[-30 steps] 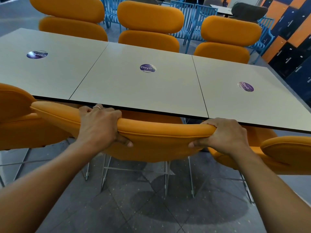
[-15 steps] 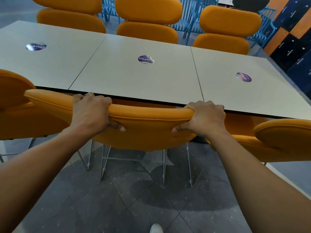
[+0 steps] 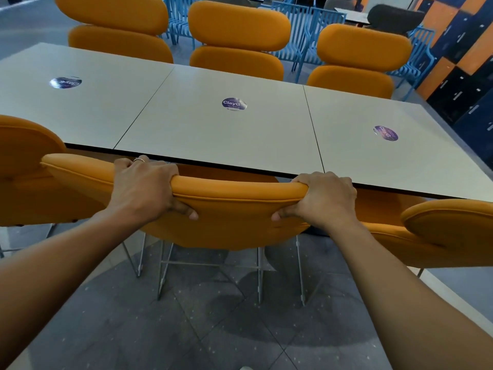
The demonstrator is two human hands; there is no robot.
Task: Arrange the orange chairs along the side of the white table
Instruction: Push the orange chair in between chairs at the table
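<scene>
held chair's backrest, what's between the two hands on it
In the head view, only a bare stretch of the top edge of the orange chair lies between the left hand and the right hand, which both grip it.

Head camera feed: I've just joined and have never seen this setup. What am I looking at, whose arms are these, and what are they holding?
There is no machine here. The arms belong to a person, and the single picture comes from a wide-angle camera worn on their head, looking forward and down. The left hand and right hand each grip the top of the backrest of the middle orange chair, with the fingers curled over it and the thumbs on the near face. That chair stands at the near edge of the white table, between a left orange chair and a right orange chair. Three far orange chairs line the opposite side. The tabletop carries three round purple stickers. Blue chairs stand behind.
</scene>
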